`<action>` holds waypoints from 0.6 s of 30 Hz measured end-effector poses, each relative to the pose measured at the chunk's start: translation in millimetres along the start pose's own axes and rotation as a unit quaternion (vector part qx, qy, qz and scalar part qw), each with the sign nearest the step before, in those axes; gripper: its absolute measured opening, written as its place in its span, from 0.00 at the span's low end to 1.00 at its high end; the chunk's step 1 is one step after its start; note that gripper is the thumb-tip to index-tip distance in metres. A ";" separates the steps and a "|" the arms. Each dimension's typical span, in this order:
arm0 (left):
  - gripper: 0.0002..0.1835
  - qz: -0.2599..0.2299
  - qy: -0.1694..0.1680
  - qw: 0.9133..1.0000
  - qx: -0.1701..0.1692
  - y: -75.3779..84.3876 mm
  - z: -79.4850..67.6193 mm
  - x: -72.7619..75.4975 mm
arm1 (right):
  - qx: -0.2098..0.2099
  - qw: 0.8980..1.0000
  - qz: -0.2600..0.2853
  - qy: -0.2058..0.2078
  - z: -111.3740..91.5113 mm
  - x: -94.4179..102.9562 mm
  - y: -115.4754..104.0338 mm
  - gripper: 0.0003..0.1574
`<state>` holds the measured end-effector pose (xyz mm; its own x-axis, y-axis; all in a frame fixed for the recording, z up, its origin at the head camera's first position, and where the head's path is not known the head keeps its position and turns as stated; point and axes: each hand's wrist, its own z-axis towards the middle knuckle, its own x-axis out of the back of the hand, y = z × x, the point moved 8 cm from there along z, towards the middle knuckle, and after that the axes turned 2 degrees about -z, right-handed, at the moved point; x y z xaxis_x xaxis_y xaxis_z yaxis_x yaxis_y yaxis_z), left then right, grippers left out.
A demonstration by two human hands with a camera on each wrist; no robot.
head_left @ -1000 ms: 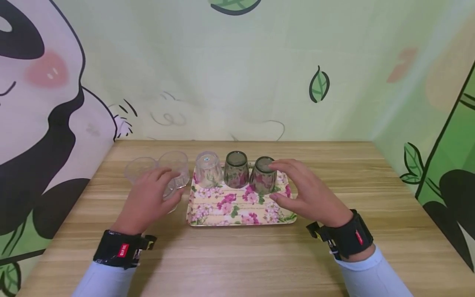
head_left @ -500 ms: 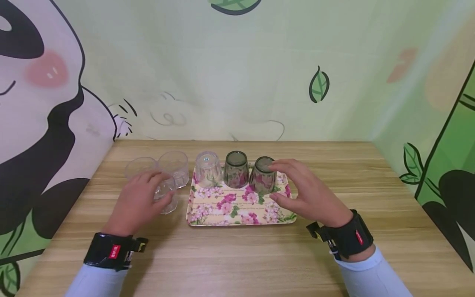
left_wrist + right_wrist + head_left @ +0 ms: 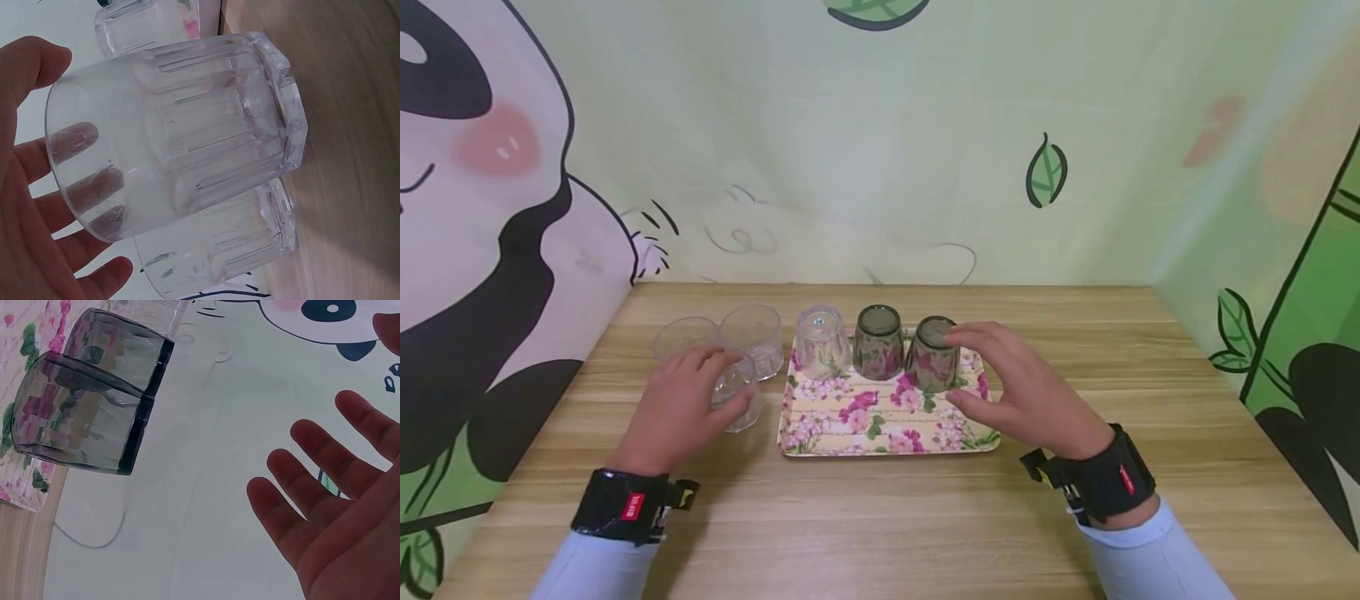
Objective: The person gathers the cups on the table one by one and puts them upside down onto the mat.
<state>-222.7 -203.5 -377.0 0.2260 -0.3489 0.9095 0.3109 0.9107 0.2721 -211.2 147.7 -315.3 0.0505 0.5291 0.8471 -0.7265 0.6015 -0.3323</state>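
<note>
My left hand (image 3: pixel 670 408) is beside a clear drinking glass (image 3: pixel 743 417) standing upright on the table, its fingers relaxed. In the left wrist view the fingers show through that glass near its rim; whether they touch it I cannot tell. Two more clear glasses, a left one (image 3: pixel 679 333) and a right one (image 3: pixel 760 350), stand upright behind it. A floral tray (image 3: pixel 850 433) carries an upside-down clear glass (image 3: pixel 820 342) and two upside-down smoky glasses, a middle one (image 3: pixel 877 346) and a right one (image 3: pixel 931 358). My right hand (image 3: pixel 1030 396) hovers by the right one, fingers spread and apart from it.
The wooden table (image 3: pixel 895 533) reaches back to a printed cloth wall (image 3: pixel 880 167) with a panda and leaves. The clear glasses stand close together to the left of the tray.
My left hand has moved slightly left, with more of the near clear glass showing, and has held still for the last half second. My right hand and the tray have not moved.
</note>
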 end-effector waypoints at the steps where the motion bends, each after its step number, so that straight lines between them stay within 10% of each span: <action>1: 0.28 0.001 0.000 1.000 0.001 -0.4 0.5 -0.2 | -0.002 1.000 0.000 -0.001 0.0 -0.1 0.3 0.38; 18: 0.30 0.025 -0.012 1.000 0.008 -1.0 3.5 -2.0 | -0.014 1.000 0.003 -0.005 -0.4 -0.5 2.6 0.38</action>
<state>-226.7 -202.8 -378.0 0.2178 -0.2978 0.9295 0.2841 0.9304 0.2315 -212.8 149.2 -316.7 0.0384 0.5271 0.8489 -0.7080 0.6139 -0.3491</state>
